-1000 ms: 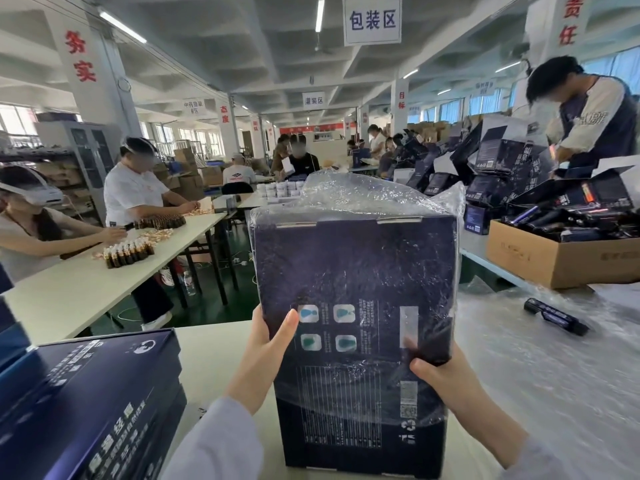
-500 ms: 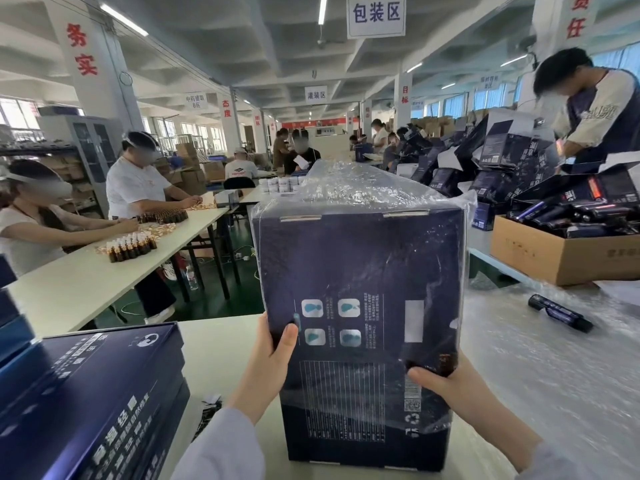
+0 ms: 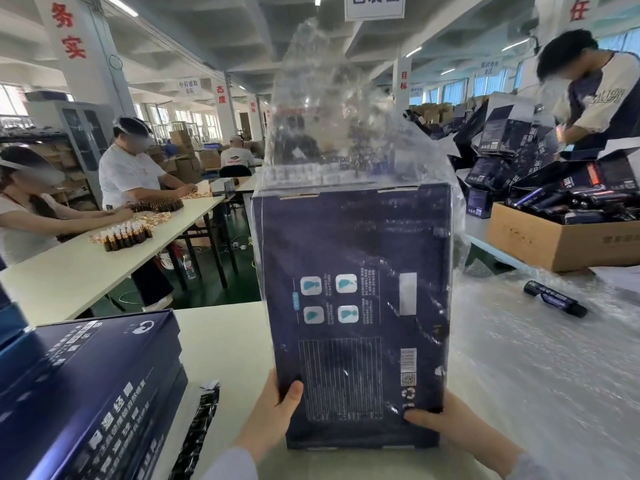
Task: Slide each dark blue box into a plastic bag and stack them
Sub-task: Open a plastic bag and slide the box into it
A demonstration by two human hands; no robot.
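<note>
Both hands grip the dark blue rectangular cardboard box by its lower corners. The left hand wraps the lower left edge with its thumb laid on the printed face, and the right hand pinches the lower right corner with its thumb on the same face. The box stands upright on its short end at the near edge of the bench, printed face towards the camera; whether its bottom rests on the bench or hangs just above it cannot be told.

A clear crinkled plastic bag covers the box from the top down, clinging to the face and the right side. The bag's loose end rises tall and empty above the top of the box.

At the near left corner of the bench lies a stack of flat dark blue boxes, with a black glossy strip just beside it, between the stack and the left hand. The right part of the bench is covered by a sheet of clear plastic wrap. On that sheet, well apart from the held box, lies a small dark tube-shaped carton. Towards the far right edge sits an open brown cardboard carton filled with more dark cartons.
</note>
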